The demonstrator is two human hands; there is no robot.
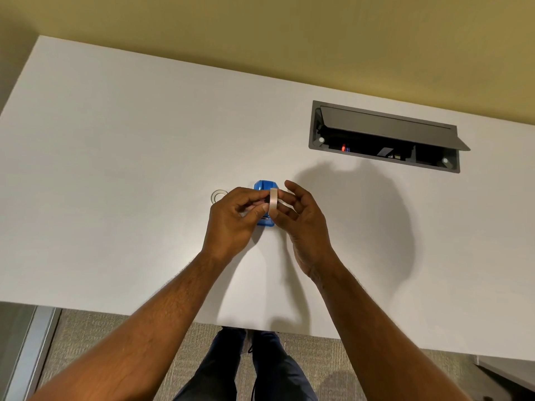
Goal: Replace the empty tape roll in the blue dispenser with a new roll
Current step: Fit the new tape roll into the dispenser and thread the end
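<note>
The blue dispenser (265, 189) lies on the white table (130, 169), mostly hidden behind my hands. Above it I hold a pale tape roll (273, 201) edge-on. My left hand (231, 219) pinches the roll between thumb and fingers, with a small dark piece at its fingertips. My right hand (304, 221) touches the roll's other side with thumb and fingertips, its remaining fingers spread. A clear ring-shaped roll (218, 195) lies flat on the table just left of my left hand.
A grey cable box (385, 137) with its lid propped open is set into the table at the back right. The table's near edge runs just above my legs and the carpet. A yellow wall stands behind the table.
</note>
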